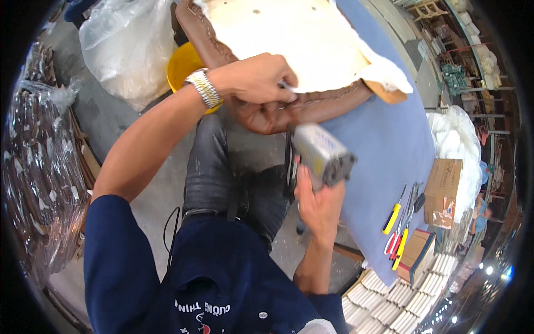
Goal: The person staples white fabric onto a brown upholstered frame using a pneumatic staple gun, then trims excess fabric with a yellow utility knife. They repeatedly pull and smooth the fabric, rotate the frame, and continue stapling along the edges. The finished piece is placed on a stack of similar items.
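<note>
A brown leather upholstered piece (311,114) with a cream-white padded underside (289,39) rests on the blue-grey work table. A row of staples or stitches runs along its leather rim. My left hand (257,79), with a metal watch (203,89) on the wrist, presses closed fingers on the leather edge at the near side and pinches it. In my right hand (320,203) is a grey staple gun (322,153), held just below the rim and slightly blurred. Its nose points toward the leather edge; whether it touches I cannot tell.
Right of the piece, the blue-grey table (384,167) carries a yellow-handled screwdriver (391,218), red-handled pliers (392,243) and a cardboard box (443,192). Staple strips (389,303) lie at the lower right. A yellow bucket (182,64) and plastic-wrapped bundles (41,167) stand left.
</note>
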Demonstrator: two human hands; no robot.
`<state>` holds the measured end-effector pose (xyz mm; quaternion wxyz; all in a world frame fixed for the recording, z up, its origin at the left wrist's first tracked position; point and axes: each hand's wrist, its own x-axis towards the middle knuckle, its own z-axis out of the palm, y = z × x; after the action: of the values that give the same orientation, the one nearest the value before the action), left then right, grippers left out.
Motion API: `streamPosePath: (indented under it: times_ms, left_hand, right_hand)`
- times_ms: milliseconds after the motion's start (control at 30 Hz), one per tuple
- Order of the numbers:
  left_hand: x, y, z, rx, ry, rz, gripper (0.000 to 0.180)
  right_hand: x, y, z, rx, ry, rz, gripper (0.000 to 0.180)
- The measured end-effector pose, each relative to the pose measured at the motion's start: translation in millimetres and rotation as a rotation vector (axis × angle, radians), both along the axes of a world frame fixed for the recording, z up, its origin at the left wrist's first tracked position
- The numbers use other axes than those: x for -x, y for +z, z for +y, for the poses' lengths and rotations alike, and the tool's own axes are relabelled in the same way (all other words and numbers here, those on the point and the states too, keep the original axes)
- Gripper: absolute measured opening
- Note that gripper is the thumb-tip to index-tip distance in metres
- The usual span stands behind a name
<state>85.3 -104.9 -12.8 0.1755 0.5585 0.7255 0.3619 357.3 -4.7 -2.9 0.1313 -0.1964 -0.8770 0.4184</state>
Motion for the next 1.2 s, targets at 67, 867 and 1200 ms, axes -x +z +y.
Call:
streamPosePath:
  times_ms: [67,867,1200]
  left_hand:
    - [4.4,22.3,-15.5,0.142,-0.039,0.057,0.042]
    - [-14.4,-14.2,-8.8,-0.089,0.096,0.059,0.027]
    - [-24.3,-18.7,-2.0,-0.100,0.206,0.038,0.028]
  right_hand:
    - [-21.8,1.2,-5.0,0.130,-0.056,0.103,0.026]
    - [3.8,-16.8,5.3,0.124,-0.028,0.066,0.030]
    - [31.7,-13.0,1.0,-0.308,0.140,0.081,0.026]
